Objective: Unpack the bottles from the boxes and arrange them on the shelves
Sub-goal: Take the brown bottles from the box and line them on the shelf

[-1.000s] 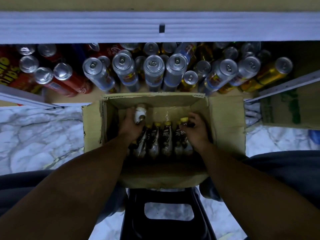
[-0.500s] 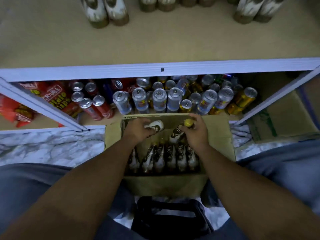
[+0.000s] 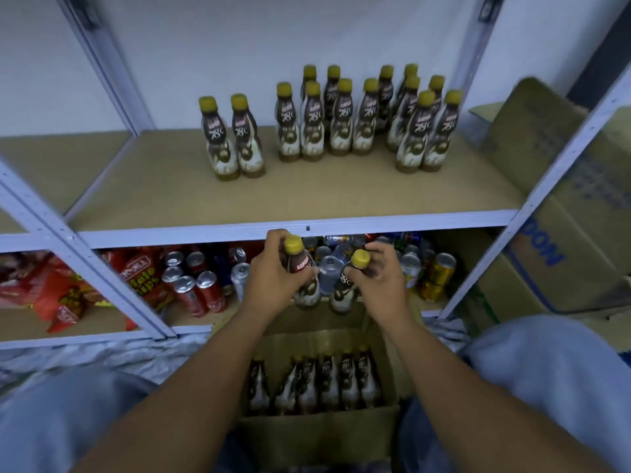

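- Head view: the upper shelf (image 3: 307, 196) ends in a pale front rail (image 3: 205, 235) that runs across just above your hands. Both held bottles sit below that rail.
- Bare board shows along the shelf's front strip and to the left of the standing pair (image 3: 235, 138). A gap separates that pair from the larger cluster (image 3: 345, 121), which stands further right and further back.
- Slanted uprights frame the bay: the left post (image 3: 68, 244) and the right post (image 3: 531, 206). Stacked cartons (image 3: 563, 206) stand beyond the right post.
- Your left hand (image 3: 273, 281) grasps the left bottle (image 3: 303, 266) round its neck and shoulder, with the fingers curled over the label.
- Your right hand (image 3: 379, 279) grips the right bottle (image 3: 343, 291) near its neck, with the fingers wrapped just below the cap.
- Your hands are close together. The bottle bases are nearly side by side, though you cannot tell whether they touch.
- The left bottle's long axis is close to vertical, yellow cap up.
- The right bottle leans, with its cap tipped toward your right and its base angled toward the left bottle.
- Both bottles hang above the far edge of the open box (image 3: 317, 435). A row of bottles (image 3: 327, 384) stands in it between your forearms, caps up.
- Cans (image 3: 191, 285) and red snack bags (image 3: 143, 278) crowd the lower shelf (image 3: 99, 320) behind the held bottles.
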A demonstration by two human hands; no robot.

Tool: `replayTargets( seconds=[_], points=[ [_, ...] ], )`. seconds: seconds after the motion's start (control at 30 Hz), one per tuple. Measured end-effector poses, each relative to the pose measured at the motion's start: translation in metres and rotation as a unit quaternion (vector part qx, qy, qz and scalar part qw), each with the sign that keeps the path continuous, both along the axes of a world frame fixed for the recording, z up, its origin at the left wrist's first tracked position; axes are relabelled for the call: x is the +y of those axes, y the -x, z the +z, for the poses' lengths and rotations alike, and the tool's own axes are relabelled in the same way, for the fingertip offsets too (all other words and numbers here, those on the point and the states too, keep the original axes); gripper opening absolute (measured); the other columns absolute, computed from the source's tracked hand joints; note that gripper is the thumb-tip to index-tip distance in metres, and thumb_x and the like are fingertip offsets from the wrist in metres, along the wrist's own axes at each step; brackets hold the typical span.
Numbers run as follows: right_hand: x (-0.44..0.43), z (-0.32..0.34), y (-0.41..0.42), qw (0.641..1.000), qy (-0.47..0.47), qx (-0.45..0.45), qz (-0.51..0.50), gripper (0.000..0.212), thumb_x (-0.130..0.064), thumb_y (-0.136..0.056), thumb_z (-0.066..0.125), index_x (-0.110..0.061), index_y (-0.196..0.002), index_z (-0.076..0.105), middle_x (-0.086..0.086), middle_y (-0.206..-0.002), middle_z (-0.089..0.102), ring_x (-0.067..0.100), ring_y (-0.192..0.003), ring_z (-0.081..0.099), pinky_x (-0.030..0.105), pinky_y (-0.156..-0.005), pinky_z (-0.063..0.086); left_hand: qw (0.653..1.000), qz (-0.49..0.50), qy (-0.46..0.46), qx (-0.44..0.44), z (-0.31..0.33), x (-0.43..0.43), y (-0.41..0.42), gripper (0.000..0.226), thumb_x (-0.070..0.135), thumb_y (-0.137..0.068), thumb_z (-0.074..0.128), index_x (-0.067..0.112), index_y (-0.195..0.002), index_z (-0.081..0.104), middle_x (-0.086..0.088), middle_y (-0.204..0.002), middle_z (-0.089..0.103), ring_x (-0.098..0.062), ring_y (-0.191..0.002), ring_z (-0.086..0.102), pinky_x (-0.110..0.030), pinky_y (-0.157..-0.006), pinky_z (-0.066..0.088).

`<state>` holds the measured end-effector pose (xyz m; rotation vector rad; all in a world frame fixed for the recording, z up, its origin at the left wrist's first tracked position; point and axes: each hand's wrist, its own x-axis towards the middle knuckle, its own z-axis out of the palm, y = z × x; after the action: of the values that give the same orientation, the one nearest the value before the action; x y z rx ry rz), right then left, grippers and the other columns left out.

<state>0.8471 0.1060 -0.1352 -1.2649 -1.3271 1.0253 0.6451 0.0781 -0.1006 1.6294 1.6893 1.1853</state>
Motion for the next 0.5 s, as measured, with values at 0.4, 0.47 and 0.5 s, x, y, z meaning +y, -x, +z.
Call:
replayTargets(
  seconds=[0.4,0.47,0.5],
  points=[
    [0.055,0.133,-0.022,0.991,-0.126,-0.024,0.034,0.042,-0.013,-0.084,0.082,-0.040,-0.105,0.057,-0.011,-0.108,0.068,0.008,-0.104,0.065,0.033,-0.093,0.055,0.995,-0.046,-0.091,-0.006,0.110,0.048,-0.001,0.069,0.028,-0.081,0.086,0.043,-0.136,0.048,0.018,-0.125,0.056,-0.005,-0.104,0.063,-0.033,-0.087,0.056],
    [0.070,0.148,-0.023,0.988,-0.141,-0.033,0.046,0.041,-0.014,-0.085,0.081,-0.039,-0.106,0.056,-0.010,-0.111,0.066,0.007,-0.106,0.064,0.031,-0.093,0.055,0.994,-0.063,-0.087,-0.020,0.119,0.065,-0.002,0.070,0.026,-0.082,0.085,0.043,-0.139,0.047,0.017,-0.129,0.056,-0.003,-0.108,0.061,-0.038,-0.092,0.058],
    [0.079,0.153,-0.024,0.987,-0.146,-0.036,0.051,0.041,-0.014,-0.085,0.081,-0.039,-0.107,0.057,-0.008,-0.113,0.066,0.009,-0.107,0.063,0.031,-0.094,0.055,0.994,-0.069,-0.084,-0.024,0.123,0.074,-0.003,0.071,0.025,-0.082,0.085,0.043,-0.139,0.047,0.015,-0.133,0.056,-0.005,-0.112,0.060,-0.041,-0.094,0.057]
  ],
)
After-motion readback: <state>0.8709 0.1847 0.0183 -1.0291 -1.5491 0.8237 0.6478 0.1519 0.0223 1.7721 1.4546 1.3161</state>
